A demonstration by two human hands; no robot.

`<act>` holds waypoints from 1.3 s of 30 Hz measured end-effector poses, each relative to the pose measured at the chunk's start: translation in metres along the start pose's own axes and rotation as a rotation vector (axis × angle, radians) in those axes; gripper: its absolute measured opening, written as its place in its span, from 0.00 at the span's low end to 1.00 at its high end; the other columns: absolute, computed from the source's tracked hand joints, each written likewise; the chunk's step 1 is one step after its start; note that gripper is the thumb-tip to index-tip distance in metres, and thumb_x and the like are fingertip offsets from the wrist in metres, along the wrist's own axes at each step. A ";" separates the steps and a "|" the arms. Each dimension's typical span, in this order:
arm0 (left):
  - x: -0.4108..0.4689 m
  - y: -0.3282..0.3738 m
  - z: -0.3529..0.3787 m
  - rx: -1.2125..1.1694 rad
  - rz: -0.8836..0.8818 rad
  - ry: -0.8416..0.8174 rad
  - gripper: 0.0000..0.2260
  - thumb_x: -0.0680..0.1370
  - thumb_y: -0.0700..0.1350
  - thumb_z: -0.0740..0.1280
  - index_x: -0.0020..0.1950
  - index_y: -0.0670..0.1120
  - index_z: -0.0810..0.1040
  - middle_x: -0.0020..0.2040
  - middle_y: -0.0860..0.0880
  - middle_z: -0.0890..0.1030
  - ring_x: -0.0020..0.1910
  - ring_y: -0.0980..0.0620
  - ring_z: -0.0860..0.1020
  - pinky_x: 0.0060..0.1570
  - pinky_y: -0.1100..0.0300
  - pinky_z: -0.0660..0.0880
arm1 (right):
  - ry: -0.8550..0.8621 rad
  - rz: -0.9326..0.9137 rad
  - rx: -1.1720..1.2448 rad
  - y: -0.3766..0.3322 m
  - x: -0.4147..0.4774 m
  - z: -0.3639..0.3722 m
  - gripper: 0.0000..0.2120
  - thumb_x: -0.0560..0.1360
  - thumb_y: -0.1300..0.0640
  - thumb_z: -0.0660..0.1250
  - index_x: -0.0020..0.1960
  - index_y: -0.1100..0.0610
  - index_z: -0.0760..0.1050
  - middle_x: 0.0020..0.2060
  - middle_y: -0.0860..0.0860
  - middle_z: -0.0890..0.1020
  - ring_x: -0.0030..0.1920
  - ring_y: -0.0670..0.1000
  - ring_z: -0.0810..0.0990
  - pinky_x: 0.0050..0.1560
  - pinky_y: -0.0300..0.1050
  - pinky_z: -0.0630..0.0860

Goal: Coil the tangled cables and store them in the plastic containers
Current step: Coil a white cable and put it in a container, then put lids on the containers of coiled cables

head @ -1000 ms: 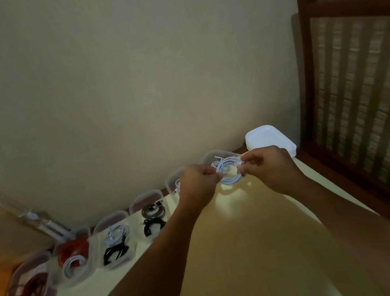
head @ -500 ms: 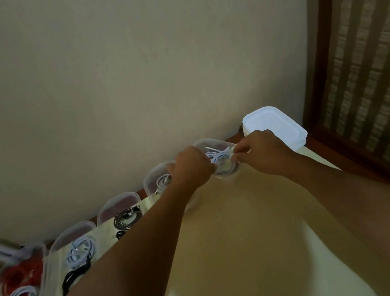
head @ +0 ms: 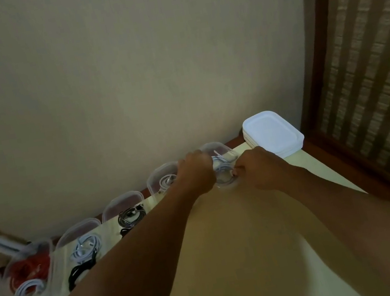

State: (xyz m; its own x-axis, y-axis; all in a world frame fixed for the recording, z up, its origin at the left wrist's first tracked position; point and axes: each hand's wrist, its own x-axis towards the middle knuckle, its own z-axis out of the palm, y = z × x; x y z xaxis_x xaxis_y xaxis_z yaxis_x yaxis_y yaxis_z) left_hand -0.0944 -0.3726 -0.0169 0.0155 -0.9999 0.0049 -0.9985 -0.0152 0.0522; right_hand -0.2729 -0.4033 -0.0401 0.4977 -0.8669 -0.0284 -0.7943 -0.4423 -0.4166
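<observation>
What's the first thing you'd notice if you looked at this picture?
Two hands meet in the middle: the left hand and the right hand hold a white cable coil at the clear container, the right end of a row along the wall. Next come the bright red cable in a tub at far left, and the stack of white lids right of the hands.

No readable text or labels anywhere.

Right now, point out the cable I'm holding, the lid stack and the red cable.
held cable [head: 224, 168], head view, its loops.
lid stack [head: 270, 132], head view, top face.
red cable [head: 31, 266], head view, bundle's middle.
</observation>
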 end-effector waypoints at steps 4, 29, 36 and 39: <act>-0.022 -0.010 -0.007 -0.190 -0.013 0.118 0.10 0.81 0.46 0.68 0.61 0.46 0.83 0.58 0.44 0.79 0.56 0.43 0.79 0.58 0.49 0.75 | 0.051 0.010 0.043 -0.007 -0.022 -0.010 0.12 0.83 0.53 0.62 0.59 0.57 0.81 0.52 0.54 0.84 0.49 0.52 0.81 0.53 0.46 0.79; -0.446 -0.256 -0.036 -0.429 -0.541 0.412 0.12 0.77 0.42 0.75 0.60 0.46 0.83 0.57 0.49 0.84 0.51 0.52 0.80 0.50 0.59 0.73 | -0.086 -0.409 0.324 -0.313 -0.168 0.103 0.22 0.79 0.50 0.70 0.71 0.48 0.74 0.59 0.46 0.81 0.52 0.42 0.77 0.52 0.34 0.70; -0.454 -0.346 -0.015 -0.588 -0.808 0.475 0.14 0.77 0.44 0.75 0.63 0.44 0.83 0.57 0.45 0.83 0.52 0.48 0.80 0.56 0.59 0.73 | -0.171 -0.334 0.521 -0.406 -0.136 0.164 0.17 0.77 0.52 0.72 0.65 0.51 0.79 0.51 0.49 0.84 0.47 0.46 0.82 0.52 0.43 0.79; -0.438 -0.377 -0.009 -0.853 -1.027 0.537 0.16 0.77 0.52 0.74 0.58 0.41 0.83 0.48 0.42 0.85 0.46 0.44 0.83 0.54 0.50 0.80 | -0.247 -0.115 0.761 -0.438 -0.114 0.186 0.12 0.77 0.56 0.71 0.59 0.56 0.81 0.47 0.54 0.85 0.41 0.50 0.85 0.42 0.44 0.81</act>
State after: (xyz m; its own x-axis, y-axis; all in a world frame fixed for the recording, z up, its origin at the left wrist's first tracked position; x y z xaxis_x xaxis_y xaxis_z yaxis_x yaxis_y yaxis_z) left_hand 0.2761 0.0713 -0.0301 0.9051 -0.4232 -0.0421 -0.2018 -0.5145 0.8334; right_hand 0.0826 -0.0677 -0.0240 0.6955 -0.7100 -0.1105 -0.3223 -0.1708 -0.9311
